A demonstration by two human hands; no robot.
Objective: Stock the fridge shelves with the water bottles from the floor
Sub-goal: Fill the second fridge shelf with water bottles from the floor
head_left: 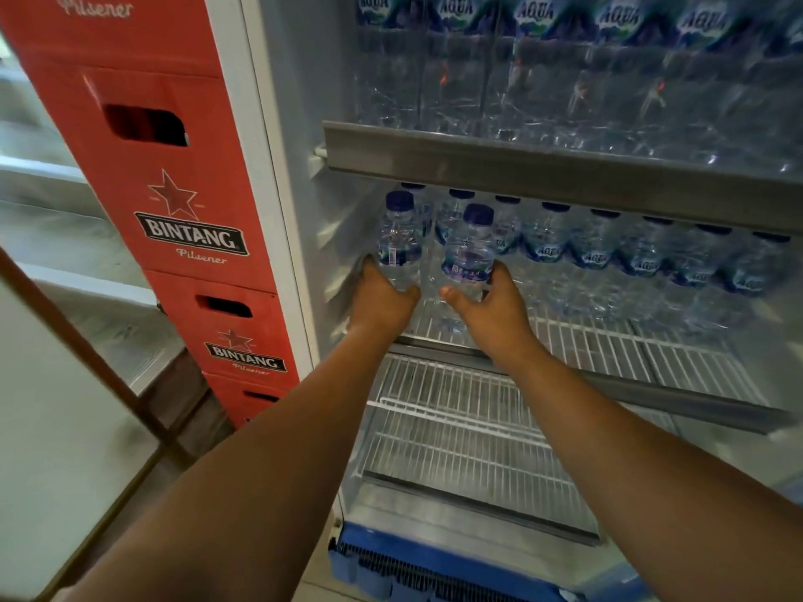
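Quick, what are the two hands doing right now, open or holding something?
Left hand: grips the left water bottle.
Right hand: grips the right water bottle.

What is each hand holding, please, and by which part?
Each holds a bottle by its lower body: the left hand the left bottle, the right hand the right bottle.

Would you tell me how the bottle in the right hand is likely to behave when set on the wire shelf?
The bottle seems full, so probably heavy for its size. Tall and narrow, it may wobble on the wire shelf. Its thin clear plastic likely dents when squeezed.
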